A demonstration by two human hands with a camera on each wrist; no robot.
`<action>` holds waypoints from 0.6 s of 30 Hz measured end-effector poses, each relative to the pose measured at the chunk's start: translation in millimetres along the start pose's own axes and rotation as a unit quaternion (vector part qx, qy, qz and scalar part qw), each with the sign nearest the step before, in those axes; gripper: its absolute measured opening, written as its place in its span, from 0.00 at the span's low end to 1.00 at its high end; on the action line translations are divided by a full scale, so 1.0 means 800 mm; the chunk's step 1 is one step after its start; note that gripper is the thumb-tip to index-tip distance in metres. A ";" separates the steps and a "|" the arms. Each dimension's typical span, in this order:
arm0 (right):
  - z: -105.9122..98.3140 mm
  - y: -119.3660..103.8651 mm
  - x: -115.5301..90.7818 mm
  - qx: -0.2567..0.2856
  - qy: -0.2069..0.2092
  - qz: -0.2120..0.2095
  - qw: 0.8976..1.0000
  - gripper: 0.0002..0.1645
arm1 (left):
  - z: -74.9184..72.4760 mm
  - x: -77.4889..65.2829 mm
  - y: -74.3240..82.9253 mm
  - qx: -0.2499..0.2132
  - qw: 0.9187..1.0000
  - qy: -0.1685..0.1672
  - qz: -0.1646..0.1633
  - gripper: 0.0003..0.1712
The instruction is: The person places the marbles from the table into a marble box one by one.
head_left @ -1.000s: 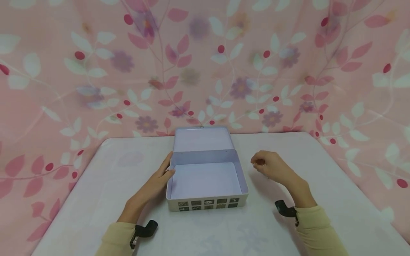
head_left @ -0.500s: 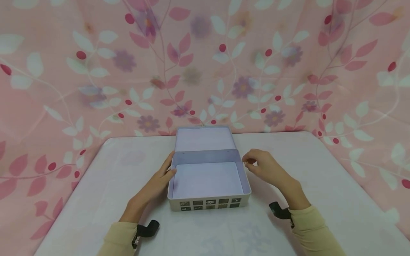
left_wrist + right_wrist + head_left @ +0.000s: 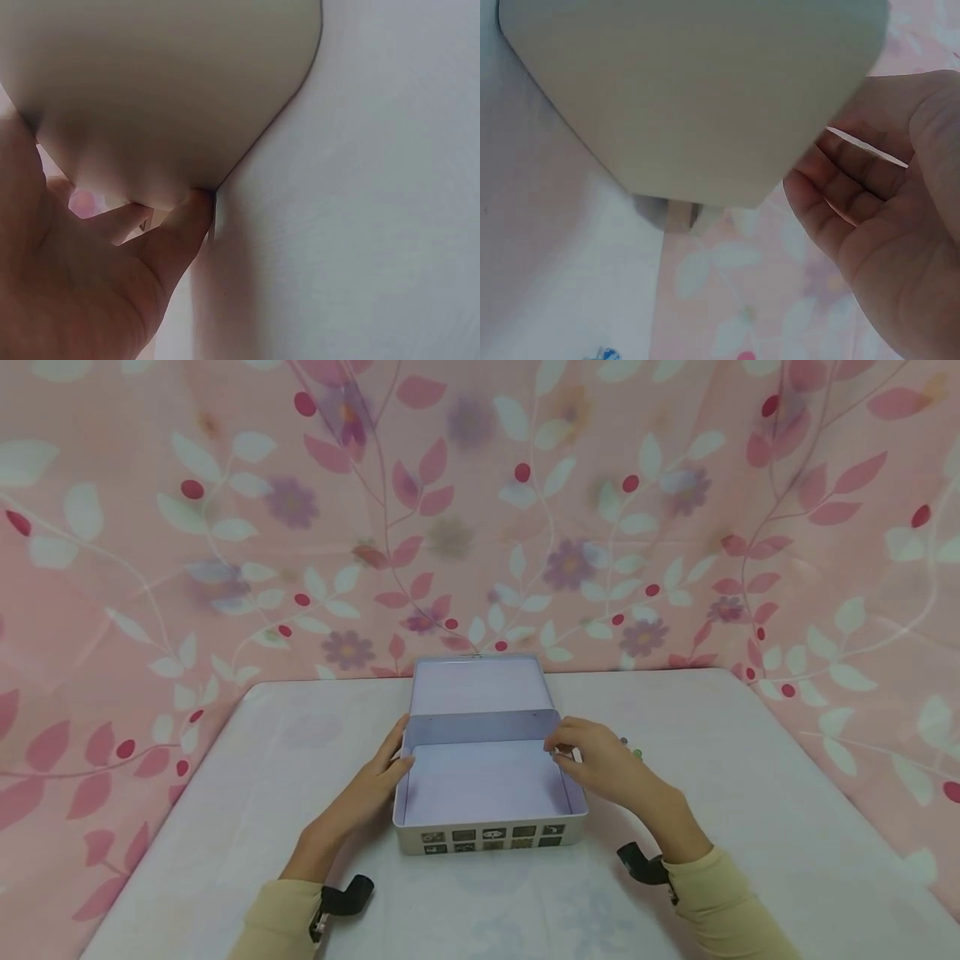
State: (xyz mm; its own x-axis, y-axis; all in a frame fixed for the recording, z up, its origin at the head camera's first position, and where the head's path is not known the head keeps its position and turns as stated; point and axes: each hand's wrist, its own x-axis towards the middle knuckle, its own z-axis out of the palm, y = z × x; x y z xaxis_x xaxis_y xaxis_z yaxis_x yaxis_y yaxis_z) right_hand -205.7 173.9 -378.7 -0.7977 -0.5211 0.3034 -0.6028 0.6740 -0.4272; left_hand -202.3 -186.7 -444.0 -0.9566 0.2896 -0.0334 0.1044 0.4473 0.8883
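Observation:
An open tin box (image 3: 491,839) with pictured squares along its front stands on the table, its hinged lid (image 3: 480,685) tipped back. My left hand (image 3: 367,785) grips the box's left side, thumb at the rim and fingers along the outer wall; the left wrist view shows those fingers against the pale wall (image 3: 187,90). My right hand (image 3: 600,760) reaches over the right rim with bent fingers, fingertips above the inside floor. They pinch a small shiny thing that looks like a marble, mostly hidden; in the right wrist view the box wall (image 3: 697,97) covers the fingertips.
Right of the box, partly behind my right hand, lie a green marble (image 3: 637,753) and a darker marble (image 3: 624,741). A small blue patterned thing (image 3: 610,354) shows in the right wrist view. A pink floral cloth (image 3: 480,527) hangs behind the white table (image 3: 315,718).
My right hand has moved left from beside the box, over its right rim, carrying the small shiny thing. Marbles it covered now show behind it. My left hand keeps its hold.

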 end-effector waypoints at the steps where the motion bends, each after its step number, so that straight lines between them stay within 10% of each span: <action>1: 0.002 -0.002 0.001 -0.005 -0.005 -0.003 1.000 0.09 | 0.000 0.000 0.000 0.003 1.000 0.000 0.002 0.38; 18: 0.036 -0.024 0.009 -0.033 -0.089 -0.028 0.995 0.06 | 0.000 -0.003 0.004 -0.002 1.000 -0.005 -0.007 0.38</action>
State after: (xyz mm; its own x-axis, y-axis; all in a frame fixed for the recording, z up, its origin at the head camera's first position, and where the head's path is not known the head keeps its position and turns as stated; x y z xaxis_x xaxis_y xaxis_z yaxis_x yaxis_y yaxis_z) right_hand -199.6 141.8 -392.9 -0.7500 -0.6399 0.1673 -0.6514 0.6706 -0.3549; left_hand -199.5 -185.8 -440.8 -0.9554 0.2909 -0.0507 0.0891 0.4478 0.8897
